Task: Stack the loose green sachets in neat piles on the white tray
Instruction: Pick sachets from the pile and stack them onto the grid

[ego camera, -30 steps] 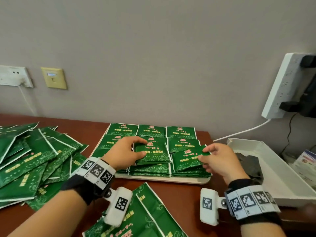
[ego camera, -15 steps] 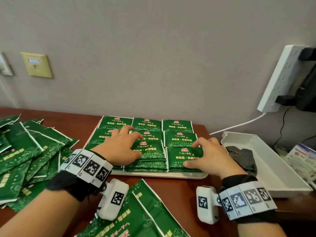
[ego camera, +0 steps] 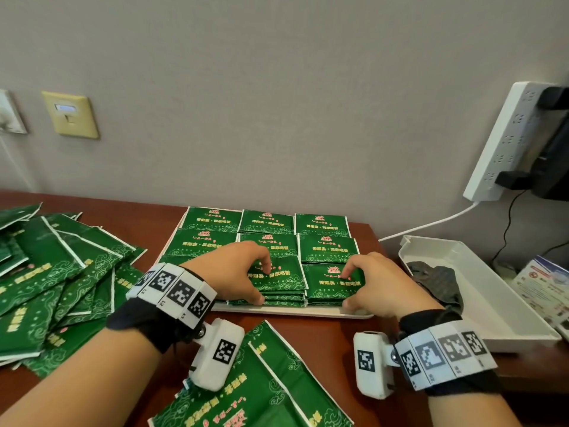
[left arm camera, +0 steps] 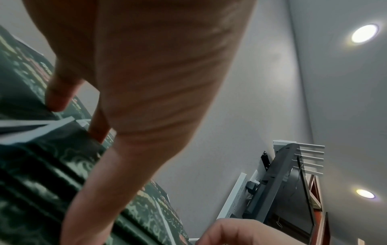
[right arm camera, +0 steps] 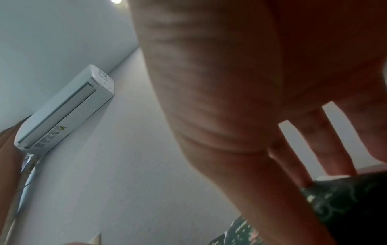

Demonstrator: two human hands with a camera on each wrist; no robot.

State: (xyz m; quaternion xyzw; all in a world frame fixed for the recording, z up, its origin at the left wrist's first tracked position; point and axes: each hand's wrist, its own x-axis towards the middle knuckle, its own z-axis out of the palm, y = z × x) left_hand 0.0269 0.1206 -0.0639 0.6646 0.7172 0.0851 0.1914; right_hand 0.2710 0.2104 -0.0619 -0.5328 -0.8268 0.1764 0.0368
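A white tray (ego camera: 292, 313) holds green sachets in neat piles, three rows of three. My left hand (ego camera: 262, 283) arches over the front-middle pile (ego camera: 284, 280), fingertips on top and thumb against its front edge. My right hand (ego camera: 348, 288) holds the front-right pile (ego camera: 328, 286) the same way, its thumb down by the tray rim. In the left wrist view the fingertips (left arm camera: 58, 97) press a sachet's top and the sachet pile (left arm camera: 31, 182) fills the lower left. In the right wrist view straight fingers (right arm camera: 337, 149) reach down to a sachet (right arm camera: 345, 207).
A heap of loose sachets (ego camera: 46, 272) lies left of the tray, and more loose sachets (ego camera: 261, 389) lie near me between my wrists. A second white tray (ego camera: 505, 315) with a dark cloth (ego camera: 437, 282) stands at the right. A power strip (ego camera: 508, 140) hangs on the wall.
The right hand laid its sachet flat on the front-right pile. The left hand's sachet settled on the front-middle pile. Both hands went from flat to arched, thumbs at the piles' front edges.
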